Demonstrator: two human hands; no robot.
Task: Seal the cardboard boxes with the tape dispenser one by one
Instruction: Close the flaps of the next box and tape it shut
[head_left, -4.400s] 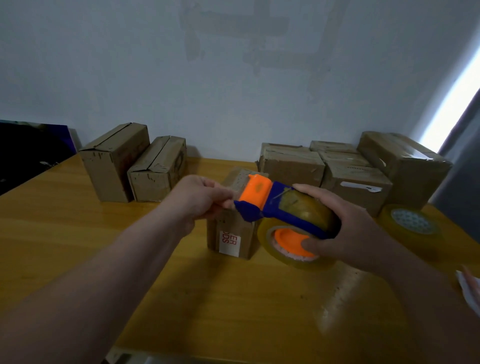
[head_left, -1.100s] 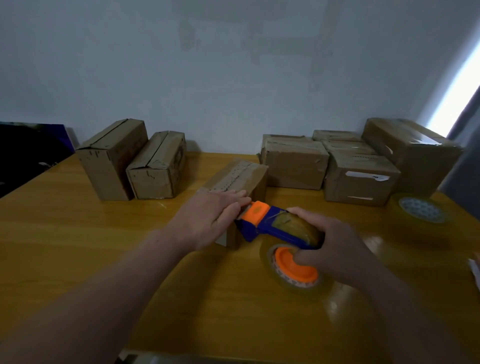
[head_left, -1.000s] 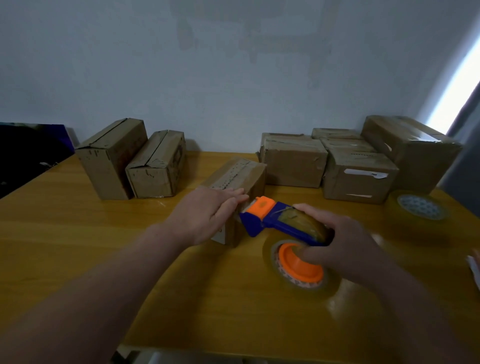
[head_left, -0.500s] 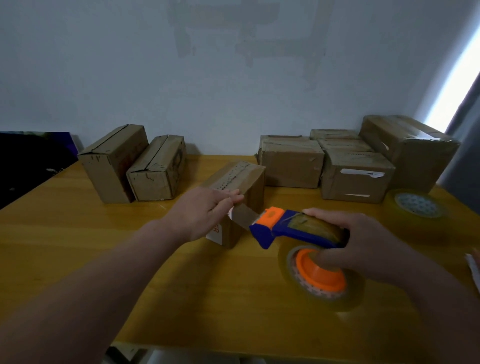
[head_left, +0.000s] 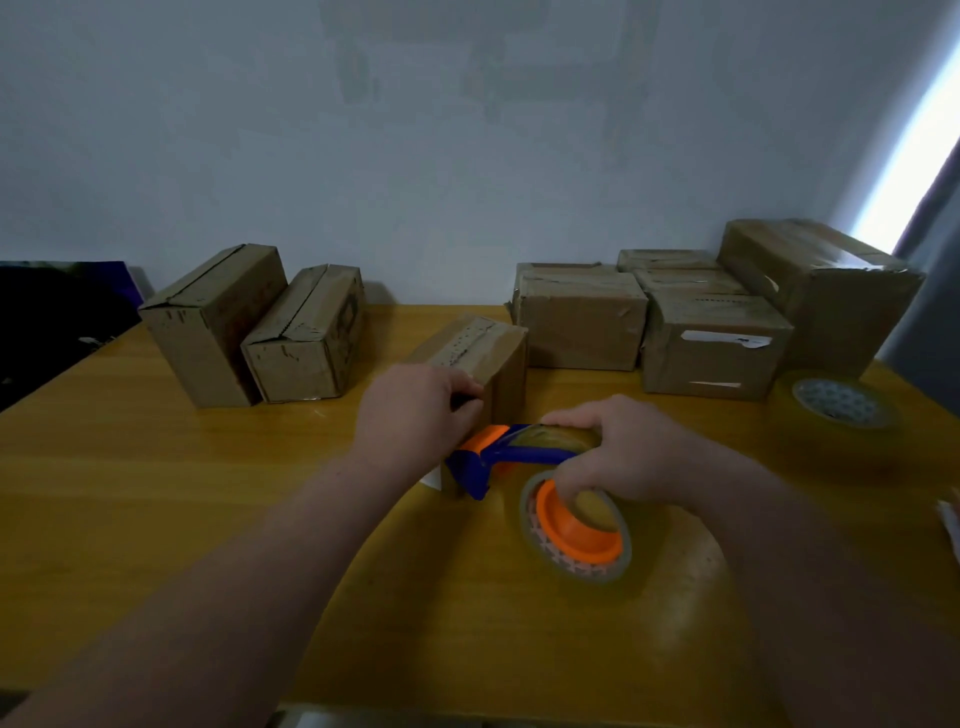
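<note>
Two hands: left hand (head_left: 415, 413) grips box (head_left: 491, 345) edge, right hand (head_left: 636, 449) grips tape dispenser (head_left: 524, 457).

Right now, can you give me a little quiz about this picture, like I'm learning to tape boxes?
1. True or false: the right hand grips the tape dispenser.
2. What does the left hand hold? A, the near end of the middle box; B, a box at the far left; C, a cup.
3. Fill the gap: the spare tape roll lies on the table at the far ___.

Key: 1 true. 2 A. 3 right.
</note>
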